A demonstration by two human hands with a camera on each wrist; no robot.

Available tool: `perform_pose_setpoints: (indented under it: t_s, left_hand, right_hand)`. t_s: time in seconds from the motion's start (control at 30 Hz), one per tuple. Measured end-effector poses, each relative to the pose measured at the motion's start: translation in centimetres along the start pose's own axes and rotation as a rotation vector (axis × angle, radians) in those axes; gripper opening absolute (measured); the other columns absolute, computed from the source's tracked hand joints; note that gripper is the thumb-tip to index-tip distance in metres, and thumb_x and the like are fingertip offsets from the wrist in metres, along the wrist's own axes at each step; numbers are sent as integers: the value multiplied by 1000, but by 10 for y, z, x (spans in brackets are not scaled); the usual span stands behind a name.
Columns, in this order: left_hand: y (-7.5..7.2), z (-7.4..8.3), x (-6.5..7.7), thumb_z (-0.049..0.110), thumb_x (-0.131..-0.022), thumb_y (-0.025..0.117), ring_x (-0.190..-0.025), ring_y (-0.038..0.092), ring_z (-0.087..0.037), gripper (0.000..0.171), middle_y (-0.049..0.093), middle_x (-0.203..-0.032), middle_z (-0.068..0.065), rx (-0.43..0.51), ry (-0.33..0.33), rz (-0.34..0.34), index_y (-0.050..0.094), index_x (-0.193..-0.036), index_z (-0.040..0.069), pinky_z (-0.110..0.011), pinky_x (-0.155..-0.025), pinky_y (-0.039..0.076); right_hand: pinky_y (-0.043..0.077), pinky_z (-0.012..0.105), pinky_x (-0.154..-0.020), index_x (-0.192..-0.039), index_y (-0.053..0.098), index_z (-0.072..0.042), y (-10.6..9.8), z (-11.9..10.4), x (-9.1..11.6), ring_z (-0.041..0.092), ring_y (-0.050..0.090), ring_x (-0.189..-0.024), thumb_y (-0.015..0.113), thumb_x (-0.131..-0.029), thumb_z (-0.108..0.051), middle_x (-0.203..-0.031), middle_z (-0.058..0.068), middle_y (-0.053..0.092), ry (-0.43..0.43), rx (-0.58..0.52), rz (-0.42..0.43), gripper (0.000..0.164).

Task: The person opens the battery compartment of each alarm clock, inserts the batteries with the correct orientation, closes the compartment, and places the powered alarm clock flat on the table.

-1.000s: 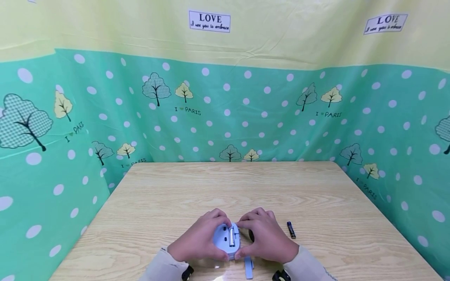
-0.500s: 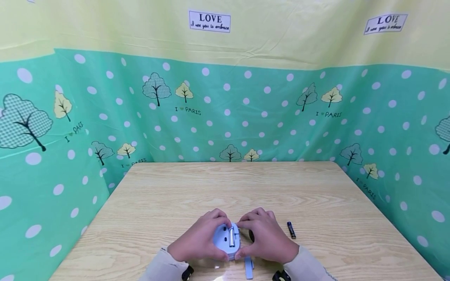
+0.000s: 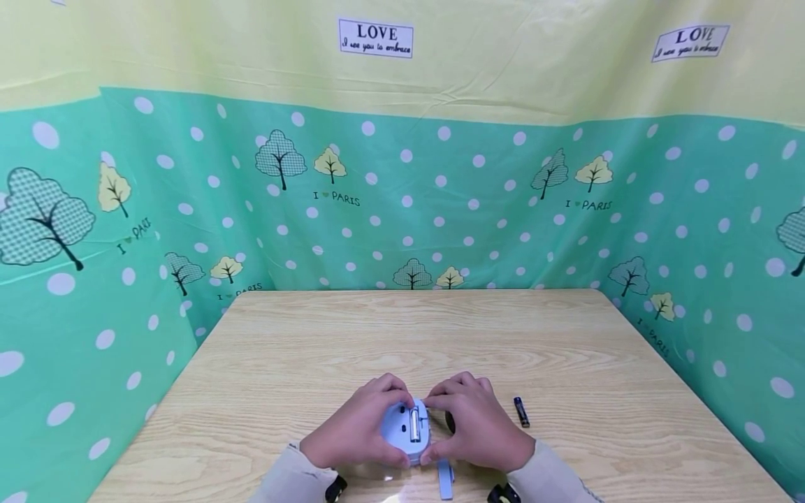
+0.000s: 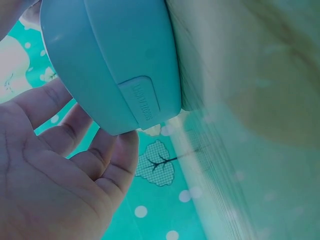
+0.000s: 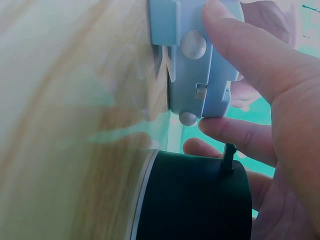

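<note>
A light blue alarm clock (image 3: 396,433) lies back side up on the table, its battery slot uncovered with a battery (image 3: 414,425) inside. In the left wrist view, raised lettering marks the button on the clock's side (image 4: 140,102). My left hand (image 3: 358,423) grips the clock from the left, fingers at its far edge and thumb at the near edge. From the right, my right hand (image 3: 472,426) holds it between thumb and index finger. A light blue battery cover (image 3: 445,478) lies just below the right hand. Under that palm stands a black cylindrical object (image 5: 195,200) with a small tab.
A loose dark battery (image 3: 521,412) lies on the wooden table (image 3: 415,335) to the right of the right hand. Green and yellow patterned cloth (image 3: 409,181) hangs behind the table and along both sides.
</note>
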State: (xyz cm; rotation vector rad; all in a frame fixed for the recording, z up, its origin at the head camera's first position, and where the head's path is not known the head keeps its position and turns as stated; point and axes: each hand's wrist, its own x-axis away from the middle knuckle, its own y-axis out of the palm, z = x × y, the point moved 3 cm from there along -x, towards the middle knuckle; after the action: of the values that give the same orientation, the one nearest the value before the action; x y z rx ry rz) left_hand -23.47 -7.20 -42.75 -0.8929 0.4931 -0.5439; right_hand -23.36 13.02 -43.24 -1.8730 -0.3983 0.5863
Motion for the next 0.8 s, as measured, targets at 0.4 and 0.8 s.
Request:
perform_pose_setpoints:
  t_s: [0.4, 0.8]
  left_hand:
    - [0, 1, 1, 47, -56, 87, -103, 46, -10, 64, 46, -118, 15, -19, 13, 13, 60, -111, 26, -22, -84, 45]
    - [1, 0, 0, 47, -56, 87, -102, 46, -10, 64, 46, -117, 14, -28, 34, 23, 61, -111, 26, -23, -84, 44]
  right_hand:
    - [28, 44, -83, -119, 65, -35, 1, 1, 0, 10, 42, -108, 63, -55, -82, -116, -17, 58, 3, -2, 0, 80]
    - [28, 44, -83, -119, 64, -36, 1, 2, 0, 10, 42, -107, 64, -55, -82, -116, -17, 58, -3, 2, 6, 79]
